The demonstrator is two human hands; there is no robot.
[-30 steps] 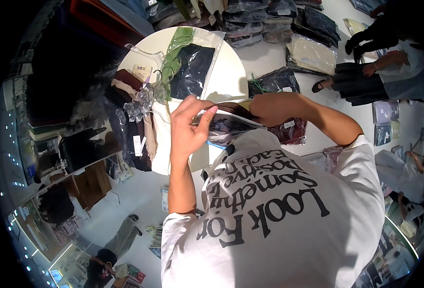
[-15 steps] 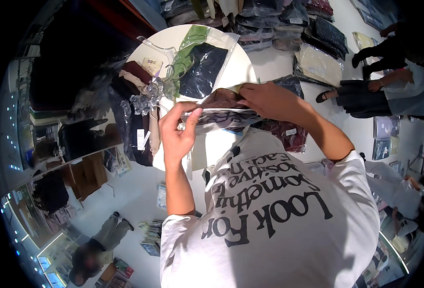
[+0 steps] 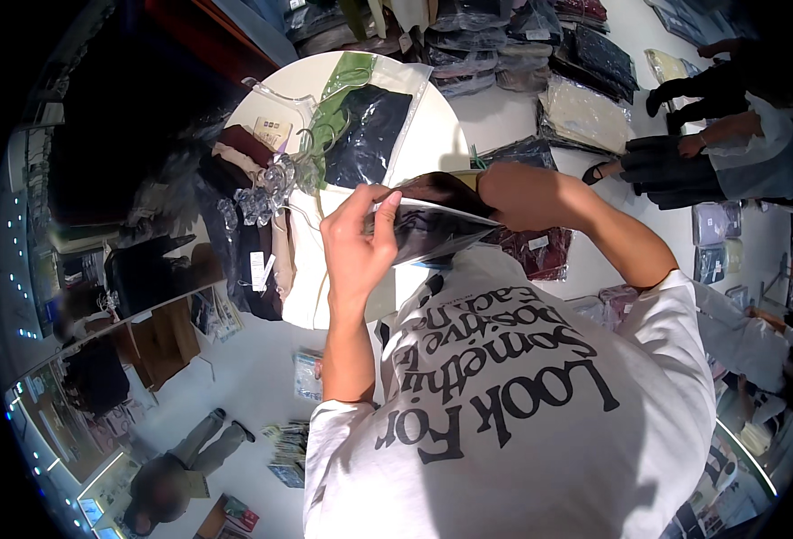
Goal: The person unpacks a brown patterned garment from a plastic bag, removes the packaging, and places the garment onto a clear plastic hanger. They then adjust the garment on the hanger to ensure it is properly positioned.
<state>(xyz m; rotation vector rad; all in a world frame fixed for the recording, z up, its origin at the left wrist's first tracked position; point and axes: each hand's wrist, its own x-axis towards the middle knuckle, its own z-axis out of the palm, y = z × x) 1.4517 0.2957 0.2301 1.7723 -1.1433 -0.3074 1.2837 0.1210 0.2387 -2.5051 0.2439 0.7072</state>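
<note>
Two hands hold one clear plastic garment bag [image 3: 432, 225] with dark clothing inside, raised just above your chest and over the near edge of the round white surface [image 3: 432, 135]. Your left hand [image 3: 356, 247] pinches the bag's left end, thumb and fingers closed on the plastic at about 9 o'clock of the bag. Your right hand [image 3: 513, 193] is wrapped over its far right end at about 2 o'clock, its grip closed on the bag too, though the fingertips are hidden behind the package.

On the surface, at 12 o'clock from your hands, lies a green garment in a clear bag [image 3: 338, 94], and just beside it to the right a dark navy bagged garment [image 3: 370, 135]. At 10 o'clock a cluster of clear plastic hangers [image 3: 271, 180] rests at the edge of the surface, with brown and beige folded clothes [image 3: 235, 153] next to them. A dark garment with a white tag [image 3: 257, 260] hangs down off the surface's left side.

At 1 o'clock, beyond the surface, stacks of bagged clothing [image 3: 522, 45] cover the floor. At 2 o'clock another person [image 3: 729, 153] in a pale top sits among the stacks, well apart from you. A dark red bagged garment [image 3: 536, 251] lies on the floor just below your right forearm.
</note>
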